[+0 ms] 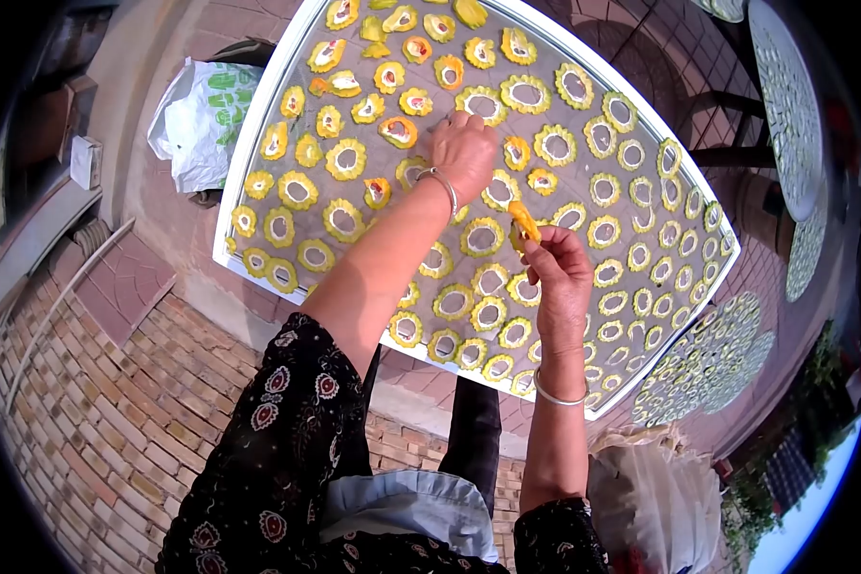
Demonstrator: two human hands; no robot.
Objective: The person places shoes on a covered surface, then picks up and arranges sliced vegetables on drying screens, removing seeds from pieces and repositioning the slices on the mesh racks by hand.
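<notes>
A white-framed mesh screen (246, 161) is spread with many bitter melon slices, mostly yellow-green rings with wavy rims, such as one ring (343, 219). Toward the far left part lie riper yellow-orange slices with red seeds, among them one slice (398, 132). My left hand (464, 153) reaches down to the screen between rings, its fingers curled together; the fingertips and anything in them are hidden. My right hand (560, 268) is raised over the screen, pinching an orange-yellow bitter melon slice (522, 219) between thumb and fingers.
A white plastic bag with green print (206, 120) sits beyond the screen's left edge. Round racks of slices (708, 364) stand at the right, with another rack (784, 96) farther up. A pale bag (655, 497) is beside my right arm. Brick paving (115, 411) lies at lower left.
</notes>
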